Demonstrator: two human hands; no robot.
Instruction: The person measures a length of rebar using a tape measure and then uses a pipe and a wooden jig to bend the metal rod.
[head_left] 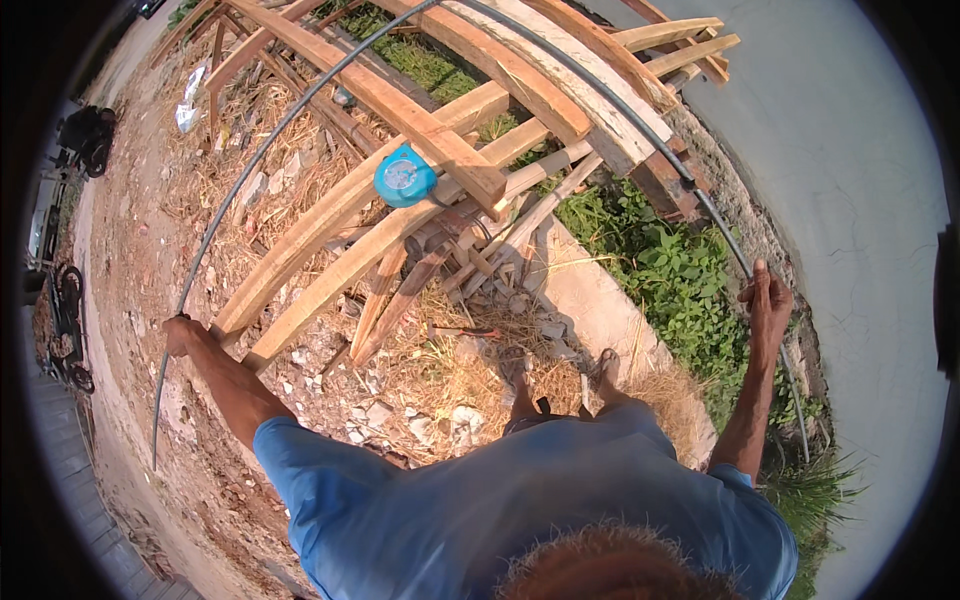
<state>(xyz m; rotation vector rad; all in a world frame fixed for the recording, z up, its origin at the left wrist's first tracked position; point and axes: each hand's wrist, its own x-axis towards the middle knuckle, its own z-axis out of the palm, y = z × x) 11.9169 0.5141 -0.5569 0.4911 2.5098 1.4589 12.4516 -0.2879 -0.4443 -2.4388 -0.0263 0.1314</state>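
A long, thin dark grey rod (272,143) stretches across the view in front of me, curving up past the top edge in this wide picture. My left hand (180,335) is closed around it at the far left, arm stretched out. On the other side my right hand (768,305) grips it too, fingers bent round it. Both rod ends hang past my hands. Below the rod, a teal round tape measure (404,177) rests on a stack of sawn wooden beams (420,125). A pale weathered plank (610,140) lies along the right of the beams.
A tool with an orange-red handle (470,331) lies on straw and rubble near my feet. A concrete ledge (600,290) runs beside green plants (675,300). Grey water or smooth mud (860,250) spreads at the right. Motorbikes (68,325) stand at the far left.
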